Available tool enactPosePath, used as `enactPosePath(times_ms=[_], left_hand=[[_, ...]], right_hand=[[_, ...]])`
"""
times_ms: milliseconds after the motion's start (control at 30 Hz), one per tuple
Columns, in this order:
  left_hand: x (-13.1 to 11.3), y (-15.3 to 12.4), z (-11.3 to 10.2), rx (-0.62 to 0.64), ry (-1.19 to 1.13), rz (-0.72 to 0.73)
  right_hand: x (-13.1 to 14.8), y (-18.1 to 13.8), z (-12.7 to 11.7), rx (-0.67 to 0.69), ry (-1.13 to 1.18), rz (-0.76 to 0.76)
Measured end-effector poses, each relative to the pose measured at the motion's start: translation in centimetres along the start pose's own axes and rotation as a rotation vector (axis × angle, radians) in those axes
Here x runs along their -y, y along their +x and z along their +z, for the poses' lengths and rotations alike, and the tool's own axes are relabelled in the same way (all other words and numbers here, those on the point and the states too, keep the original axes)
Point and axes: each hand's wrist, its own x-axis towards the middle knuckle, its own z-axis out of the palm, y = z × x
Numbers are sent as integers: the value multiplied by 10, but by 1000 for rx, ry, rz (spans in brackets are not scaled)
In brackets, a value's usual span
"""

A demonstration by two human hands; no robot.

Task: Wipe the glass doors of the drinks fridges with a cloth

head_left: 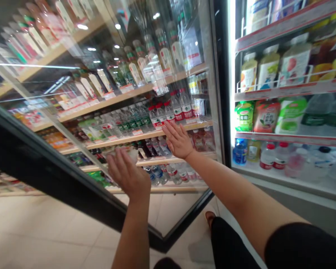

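Observation:
A framed glass door point(164, 241) of a drinks cooler stands swung open in front of me. My left hand point(130, 173) is up at the glass, its fingers bent and slightly blurred. A pale crumpled thing point(133, 155), cloth-like, shows between its thumb and fingers; most of it is hidden. Higher and to the right, my right hand point(179, 141) lies with fingers stretched out against the glass, holding nothing. Bottles with red caps point(170, 110) appear on shelves behind or mirrored in the pane; I cannot tell which.
To the right, the lit cooler's shelves point(291, 139) hold several rows of bottles and pouches. The door's dark frame point(58, 168) runs slanting across the left. Pale floor tiles point(72, 231) lie below, and my shoe point(210, 216) is close to the door's lower corner.

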Motion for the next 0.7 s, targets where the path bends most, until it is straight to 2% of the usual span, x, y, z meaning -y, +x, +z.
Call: enactPosePath(times_ms=[100, 233, 300, 367, 467, 567, 633, 700], left_hand=[[1, -12, -1, -7, -10, -3], [7, 19, -2, -33, -45, -47], [2, 29, 3, 2, -80, -26], [-8, 23, 13, 72, -126, 30], [-26, -11, 29, 195, -184, 206], [-34, -38, 34, 256, -224, 331], [-30, -36, 30, 237, -229, 317], [-20, -19, 23, 174, -197, 233]], right_hand=[[0, 0, 0, 14, 6, 6], [1, -1, 0, -21, 2, -6], [1, -1, 1, -31, 5, -9], [0, -1, 1, -19, 15, -4], [0, 0, 0, -3, 32, 1], [-1, 1, -1, 9, 39, -6], [-1, 1, -2, 14, 36, -11], [-1, 1, -2, 0, 24, -20]])
